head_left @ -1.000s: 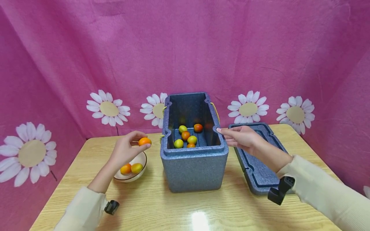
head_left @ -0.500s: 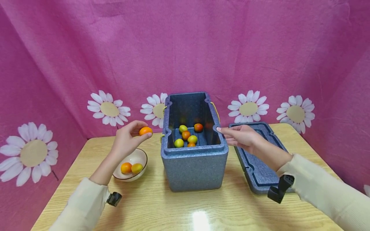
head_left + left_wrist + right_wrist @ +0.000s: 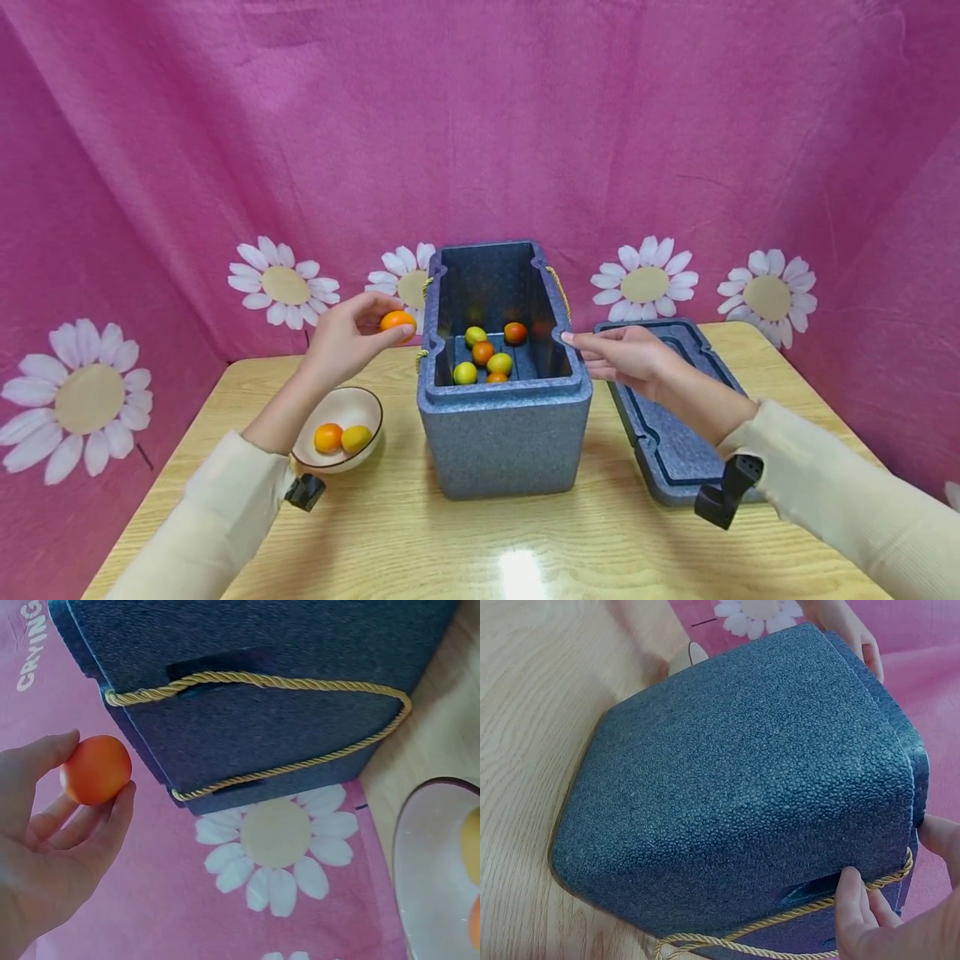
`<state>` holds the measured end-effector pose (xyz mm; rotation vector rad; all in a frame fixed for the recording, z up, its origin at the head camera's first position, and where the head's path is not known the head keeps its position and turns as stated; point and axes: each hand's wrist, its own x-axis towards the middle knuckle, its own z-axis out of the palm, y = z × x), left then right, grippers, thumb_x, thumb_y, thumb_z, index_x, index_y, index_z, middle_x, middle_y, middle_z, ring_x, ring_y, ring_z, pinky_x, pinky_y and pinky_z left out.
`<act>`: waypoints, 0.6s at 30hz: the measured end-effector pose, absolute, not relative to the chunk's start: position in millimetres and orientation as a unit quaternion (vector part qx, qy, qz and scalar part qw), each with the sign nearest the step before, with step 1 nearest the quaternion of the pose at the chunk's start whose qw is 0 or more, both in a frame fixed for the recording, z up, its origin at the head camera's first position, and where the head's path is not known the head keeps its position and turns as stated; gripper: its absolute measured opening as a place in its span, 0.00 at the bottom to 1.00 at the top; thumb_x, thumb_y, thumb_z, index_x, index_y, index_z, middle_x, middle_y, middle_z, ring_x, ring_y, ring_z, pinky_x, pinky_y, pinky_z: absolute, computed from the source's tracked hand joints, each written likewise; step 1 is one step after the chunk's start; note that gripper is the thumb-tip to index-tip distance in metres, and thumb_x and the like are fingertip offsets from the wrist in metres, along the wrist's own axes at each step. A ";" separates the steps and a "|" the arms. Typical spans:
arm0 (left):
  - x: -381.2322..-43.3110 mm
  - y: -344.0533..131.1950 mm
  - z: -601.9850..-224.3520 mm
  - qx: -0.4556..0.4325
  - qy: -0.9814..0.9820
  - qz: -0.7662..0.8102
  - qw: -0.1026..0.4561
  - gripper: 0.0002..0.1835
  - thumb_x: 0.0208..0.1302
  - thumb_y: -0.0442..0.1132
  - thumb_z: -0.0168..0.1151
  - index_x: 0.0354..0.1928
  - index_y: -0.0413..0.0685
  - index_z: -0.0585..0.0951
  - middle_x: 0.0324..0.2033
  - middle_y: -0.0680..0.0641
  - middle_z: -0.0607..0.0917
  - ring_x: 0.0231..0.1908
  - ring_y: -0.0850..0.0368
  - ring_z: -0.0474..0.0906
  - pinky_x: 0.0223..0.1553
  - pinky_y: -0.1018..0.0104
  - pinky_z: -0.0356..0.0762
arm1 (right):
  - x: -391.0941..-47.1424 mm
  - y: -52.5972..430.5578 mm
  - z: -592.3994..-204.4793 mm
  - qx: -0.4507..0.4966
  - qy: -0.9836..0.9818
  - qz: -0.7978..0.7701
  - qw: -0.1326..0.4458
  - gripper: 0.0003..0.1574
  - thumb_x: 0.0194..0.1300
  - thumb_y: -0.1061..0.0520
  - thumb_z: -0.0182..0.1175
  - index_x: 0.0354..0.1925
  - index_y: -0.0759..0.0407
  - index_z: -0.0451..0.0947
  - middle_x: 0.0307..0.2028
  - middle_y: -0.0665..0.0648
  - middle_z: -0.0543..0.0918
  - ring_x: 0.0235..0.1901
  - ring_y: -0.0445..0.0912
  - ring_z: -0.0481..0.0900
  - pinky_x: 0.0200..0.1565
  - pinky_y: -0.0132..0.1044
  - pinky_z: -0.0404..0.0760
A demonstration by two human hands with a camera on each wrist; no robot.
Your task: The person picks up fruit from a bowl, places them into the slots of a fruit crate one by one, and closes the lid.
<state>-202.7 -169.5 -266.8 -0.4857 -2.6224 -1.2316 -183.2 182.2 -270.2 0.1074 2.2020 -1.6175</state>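
Note:
My left hand [image 3: 342,343] pinches a small smooth orange fruit [image 3: 397,323] between thumb and fingertips, just left of the grey foam box [image 3: 502,450] at rim height. In the left wrist view the orange fruit [image 3: 96,770] hangs apart from the box wall. Inside the box lie several small yellow-green and orange-red fruits [image 3: 499,363]. My right hand [image 3: 626,354] holds the box's right rim, thumb at the notch, fingers against the outer side by the yellow rope [image 3: 810,906]. Below my left forearm, a white bowl [image 3: 341,408] contains an orange and a yellow fruit.
The grey foam lid [image 3: 686,417] lies on the wooden table [image 3: 420,550] right of the box, beneath my right hand and forearm. A second rope [image 3: 300,682] loops along the box's left side. A pink cloth with daisies [image 3: 480,125] hangs behind.
My left hand has risen and moved right with the orange fruit, from above the bowl towards the box's left rim. The right hand stays in place.

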 end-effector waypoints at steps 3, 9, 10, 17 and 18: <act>-204.4 -164.6 -260.1 -0.172 -0.892 -0.408 0.096 0.19 0.62 0.43 0.68 0.53 0.46 0.80 0.46 0.42 0.86 0.45 0.50 0.84 0.44 0.75 0.80 | -183.8 181.2 -268.9 0.044 0.784 -0.585 0.203 0.56 0.69 0.40 0.55 0.75 0.71 0.42 0.74 0.71 0.58 0.74 0.59 0.61 0.72 0.46 0.65; -206.1 -159.0 -249.1 -0.179 -0.895 -0.396 0.098 0.18 0.62 0.43 0.67 0.52 0.45 0.80 0.46 0.42 0.86 0.46 0.49 0.84 0.47 0.63 0.84 | -185.0 175.6 -265.8 0.051 0.782 -0.585 0.207 0.55 0.69 0.40 0.56 0.75 0.71 0.44 0.74 0.70 0.59 0.73 0.58 0.61 0.72 0.45 0.65; -207.2 -157.8 -246.9 -0.180 -0.895 -0.395 0.099 0.18 0.62 0.44 0.67 0.52 0.45 0.80 0.46 0.42 0.86 0.46 0.49 0.84 0.47 0.62 0.84 | -185.1 175.6 -265.2 0.050 0.782 -0.585 0.208 0.55 0.69 0.40 0.56 0.75 0.71 0.44 0.74 0.69 0.59 0.74 0.57 0.61 0.72 0.45 0.65; -217.6 -144.7 -232.4 -0.191 -0.890 -0.404 0.095 0.18 0.63 0.44 0.67 0.53 0.45 0.81 0.46 0.42 0.87 0.47 0.50 0.83 0.42 0.69 0.83 | -185.0 178.0 -262.4 0.041 0.778 -0.585 0.225 0.54 0.70 0.43 0.54 0.75 0.72 0.41 0.75 0.70 0.54 0.75 0.58 0.57 0.73 0.45 0.63; -218.9 -141.9 -230.4 -0.191 -0.889 -0.406 0.092 0.18 0.63 0.45 0.66 0.53 0.46 0.81 0.47 0.42 0.87 0.47 0.50 0.83 0.42 0.69 0.83 | -184.8 178.6 -262.0 0.040 0.777 -0.585 0.228 0.54 0.70 0.43 0.54 0.75 0.72 0.40 0.75 0.71 0.53 0.76 0.59 0.56 0.74 0.45 0.62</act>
